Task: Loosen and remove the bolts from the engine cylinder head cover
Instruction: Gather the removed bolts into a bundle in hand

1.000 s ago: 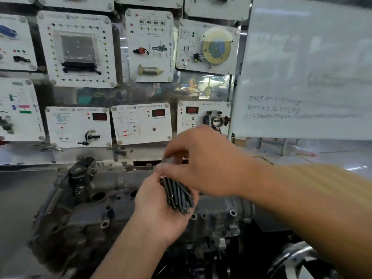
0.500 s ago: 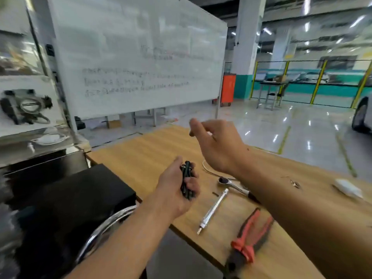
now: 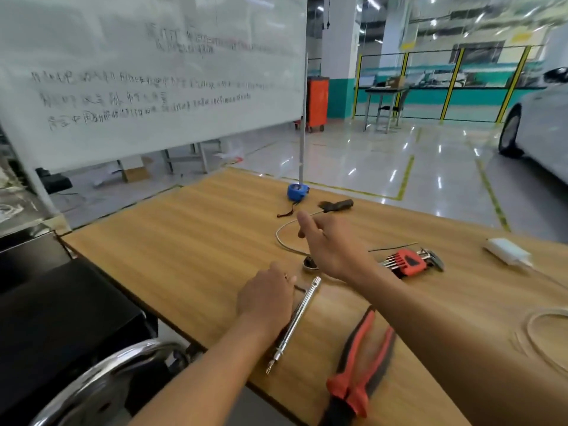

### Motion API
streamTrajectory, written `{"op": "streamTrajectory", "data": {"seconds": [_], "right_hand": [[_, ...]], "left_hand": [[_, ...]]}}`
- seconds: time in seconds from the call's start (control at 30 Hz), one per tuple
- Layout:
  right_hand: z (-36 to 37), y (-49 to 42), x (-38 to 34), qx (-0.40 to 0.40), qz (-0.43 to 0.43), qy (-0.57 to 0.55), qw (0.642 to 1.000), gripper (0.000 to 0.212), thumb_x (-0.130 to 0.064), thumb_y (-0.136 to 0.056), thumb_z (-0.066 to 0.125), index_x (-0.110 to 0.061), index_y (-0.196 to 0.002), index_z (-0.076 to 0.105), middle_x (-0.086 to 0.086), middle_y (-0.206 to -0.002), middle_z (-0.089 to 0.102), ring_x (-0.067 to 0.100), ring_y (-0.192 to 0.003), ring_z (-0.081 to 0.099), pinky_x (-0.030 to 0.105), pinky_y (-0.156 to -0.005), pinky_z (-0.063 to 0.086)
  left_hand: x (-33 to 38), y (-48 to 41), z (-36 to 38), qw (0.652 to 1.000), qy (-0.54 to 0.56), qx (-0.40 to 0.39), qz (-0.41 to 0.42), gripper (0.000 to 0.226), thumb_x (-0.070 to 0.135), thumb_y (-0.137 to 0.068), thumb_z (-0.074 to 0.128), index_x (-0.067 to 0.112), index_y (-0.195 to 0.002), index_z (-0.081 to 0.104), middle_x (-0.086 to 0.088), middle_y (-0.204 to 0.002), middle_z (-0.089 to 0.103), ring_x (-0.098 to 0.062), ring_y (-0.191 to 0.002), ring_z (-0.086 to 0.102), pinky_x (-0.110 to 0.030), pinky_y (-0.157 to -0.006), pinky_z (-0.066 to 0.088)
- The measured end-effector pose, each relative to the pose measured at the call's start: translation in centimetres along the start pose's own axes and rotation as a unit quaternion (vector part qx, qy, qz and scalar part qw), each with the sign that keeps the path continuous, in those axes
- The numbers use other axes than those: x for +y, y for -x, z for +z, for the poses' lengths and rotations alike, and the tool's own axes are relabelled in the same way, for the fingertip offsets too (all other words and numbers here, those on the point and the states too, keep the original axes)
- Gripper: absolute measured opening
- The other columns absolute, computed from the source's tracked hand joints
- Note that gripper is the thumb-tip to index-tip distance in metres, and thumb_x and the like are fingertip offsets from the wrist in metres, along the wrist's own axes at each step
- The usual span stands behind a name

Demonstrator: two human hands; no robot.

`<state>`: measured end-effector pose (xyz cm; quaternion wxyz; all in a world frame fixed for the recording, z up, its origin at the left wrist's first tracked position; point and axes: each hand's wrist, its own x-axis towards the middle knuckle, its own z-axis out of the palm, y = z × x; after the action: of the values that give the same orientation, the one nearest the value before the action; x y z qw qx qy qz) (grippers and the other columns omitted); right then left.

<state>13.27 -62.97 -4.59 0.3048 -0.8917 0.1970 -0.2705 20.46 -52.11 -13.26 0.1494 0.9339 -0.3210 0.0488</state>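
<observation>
Both hands have dropped since half a second ago. Your left hand [image 3: 266, 298], which was up gripping the bolts, is now down at the wooden table [image 3: 184, 241].

Head view: your left hand is knuckles-up with the fingers curled under, just left of the chrome extension bar [image 3: 296, 321]. The bolts are hidden, so I can't tell if that hand has them. A small dark piece [image 3: 300, 288] lies on the table between your fingertips and the bar's top end. Your right hand [image 3: 332, 244] hovers above the table with the thumb raised and the fingers loosely bent away from the camera. I can't tell if it pinches anything. A ratchet head [image 3: 310, 264] pokes out just beside it.

On the table:
- Red-handled pliers [image 3: 359, 364] lie at the near edge.
- A hex key set [image 3: 408, 261] is right of your right hand.
- A white charger [image 3: 507, 250] is further right.
- A blue tape measure [image 3: 297, 191] and a black-handled tool [image 3: 336, 206] are at the far side.

A whiteboard [image 3: 153, 72] stands behind the table, and a white car [image 3: 541, 133] is at far right.
</observation>
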Motion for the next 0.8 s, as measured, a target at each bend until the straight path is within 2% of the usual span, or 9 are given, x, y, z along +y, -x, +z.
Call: {"op": "streamTrajectory", "data": {"seconds": [0.13,0.23,0.33,0.4,0.43,0.5,0.57,0.67,0.8], "right_hand": [[2.1,-1.3,0.0,-0.007,0.004,0.021,1.0,0.058,-0.055,-0.101,0.039,-0.011,-0.083,0.073,0.002,-0.063,0.066,0.017,-0.059,0.059,0.033,-0.056,0.044],[3.1,-1.9,0.1,-0.036,-0.009,0.067,0.997,0.042,-0.052,-0.097,0.05,-0.02,-0.089,0.076,-0.002,-0.073,0.071,0.014,-0.066,0.064,0.035,-0.064,0.055],[3.3,-1.9,0.3,-0.071,-0.016,0.089,0.993,0.033,-0.048,-0.096,0.055,-0.023,-0.098,0.076,-0.004,-0.092,0.075,0.015,-0.082,0.067,0.038,-0.076,0.057],[3.4,-1.4,0.3,-0.095,-0.031,0.11,0.989,0.032,-0.048,-0.096,0.055,-0.023,-0.095,0.075,-0.003,-0.091,0.074,0.016,-0.084,0.066,0.033,-0.073,0.055],[3.6,-0.9,0.2,-0.104,-0.036,0.114,0.987,0.033,-0.048,-0.097,0.055,-0.023,-0.095,0.075,-0.003,-0.093,0.073,0.016,-0.085,0.065,0.03,-0.069,0.053],[4.1,0.5,-0.1,-0.127,-0.043,0.104,0.986,0.038,-0.052,-0.097,0.051,-0.022,-0.103,0.074,-0.003,-0.103,0.072,0.016,-0.092,0.064,0.032,-0.074,0.052],[4.9,2.2,-0.2,-0.146,-0.059,0.094,0.983,0.046,-0.056,-0.099,0.043,-0.022,-0.116,0.07,-0.002,-0.116,0.07,0.018,-0.106,0.062,0.039,-0.09,0.052],[6.3,4.6,0.1,-0.183,-0.113,0.146,0.966,0.047,-0.053,-0.103,0.033,-0.023,-0.125,0.062,0.001,-0.121,0.065,0.023,-0.117,0.054,0.044,-0.099,0.045],[7.4,5.1,1.1,-0.231,-0.134,0.24,0.933,0.049,-0.055,-0.103,0.026,-0.026,-0.132,0.054,-0.001,-0.141,0.05,0.021,-0.131,0.041,0.044,-0.108,0.036]], "left_hand": [[0.5,0.5,-0.7,0.996,0.077,-0.048,-0.013,0.068,0.062,-0.094,0.044,0.011,-0.139,0.035,-0.012,-0.127,0.056,-0.028,-0.114,0.057,-0.04,-0.085,0.051],[-0.1,0.0,-2.5,0.983,0.151,-0.098,-0.04,0.08,0.058,-0.085,0.065,0.011,-0.142,0.035,-0.011,-0.131,0.058,-0.028,-0.117,0.059,-0.032,-0.079,0.048],[-0.8,-0.3,-4.0,0.981,0.148,-0.118,-0.04,0.056,0.05,-0.089,0.065,0.01,-0.128,0.054,-0.009,-0.125,0.062,-0.026,-0.114,0.06,-0.028,-0.077,0.044],[-1.1,-0.1,-4.5,0.98,0.155,-0.122,-0.023,0.031,0.037,-0.095,0.059,0.011,-0.11,0.065,-0.008,-0.112,0.067,-0.025,-0.104,0.063,-0.031,-0.079,0.05],[-1.4,0.1,-4.7,0.978,0.167,-0.127,-0.016,0.02,0.03,-0.097,0.055,0.012,-0.096,0.065,-0.008,-0.101,0.068,-0.025,-0.094,0.064,-0.032,-0.072,0.051],[-2.1,0.6,-4.9,0.976,0.174,-0.135,-0.002,0.019,0.018,-0.098,0.05,0.015,-0.08,0.058,-0.006,-0.085,0.064,-0.025,-0.082,0.063,-0.03,-0.06,0.045],[-3.2,1.0,-5.0,0.976,0.174,-0.131,0.005,0.016,0.014,-0.098,0.049,0.014,-0.086,0.06,-0.007,-0.086,0.065,-0.03,-0.087,0.064,-0.033,-0.066,0.048],[-5.0,1.8,-4.9,0.967,0.225,-0.119,-0.008,0.021,0.015,-0.097,0.05,0.018,-0.103,0.069,-0.004,-0.098,0.07,-0.022,-0.093,0.064,-0.037,-0.08,0.054],[-6.4,3.0,-4.8,0.964,0.24,-0.111,-0.009,0.035,0.008,-0.097,0.047,0.022,-0.122,0.068,0.003,-0.117,0.068,-0.011,-0.105,0.058,-0.02,-0.083,0.042]]}}
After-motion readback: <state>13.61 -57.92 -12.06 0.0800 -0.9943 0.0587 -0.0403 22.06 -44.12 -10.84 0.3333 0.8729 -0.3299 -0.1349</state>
